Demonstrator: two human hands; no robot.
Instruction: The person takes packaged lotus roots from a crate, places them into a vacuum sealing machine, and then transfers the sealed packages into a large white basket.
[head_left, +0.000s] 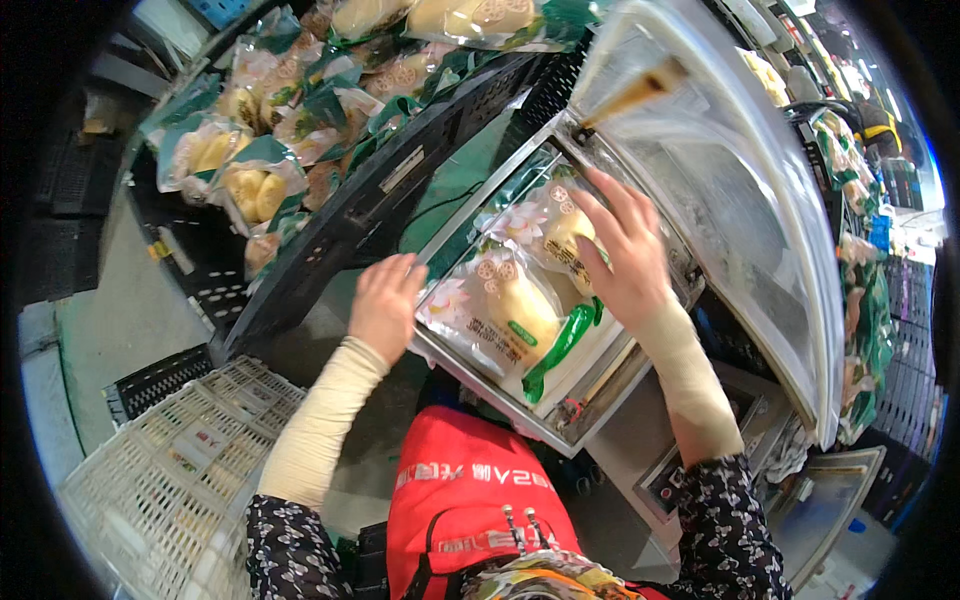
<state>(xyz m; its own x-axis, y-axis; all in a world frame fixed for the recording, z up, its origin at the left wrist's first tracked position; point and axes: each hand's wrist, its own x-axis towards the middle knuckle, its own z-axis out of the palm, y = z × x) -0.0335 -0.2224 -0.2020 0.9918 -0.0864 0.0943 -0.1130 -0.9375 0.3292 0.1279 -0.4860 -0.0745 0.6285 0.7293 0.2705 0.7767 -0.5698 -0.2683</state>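
Two clear plastic bags of peeled lotus root lie side by side in the chamber of a vacuum packing machine, whose clear lid is raised. The nearer bag has its green end by the sealing-bar side. Over the farther bag is my right hand, fingers spread and partly covering it; whether it touches the film I cannot tell. My left hand rests at the chamber's left metal rim with nothing seen in it, its fingertips partly hidden. Both bags bear printed writing and pink flowers.
A black crate heaped with bagged lotus root stands at upper left. White plastic crates are at lower left. More bagged produce lies beyond the lid at right. A brown lid strut rises near the hinge.
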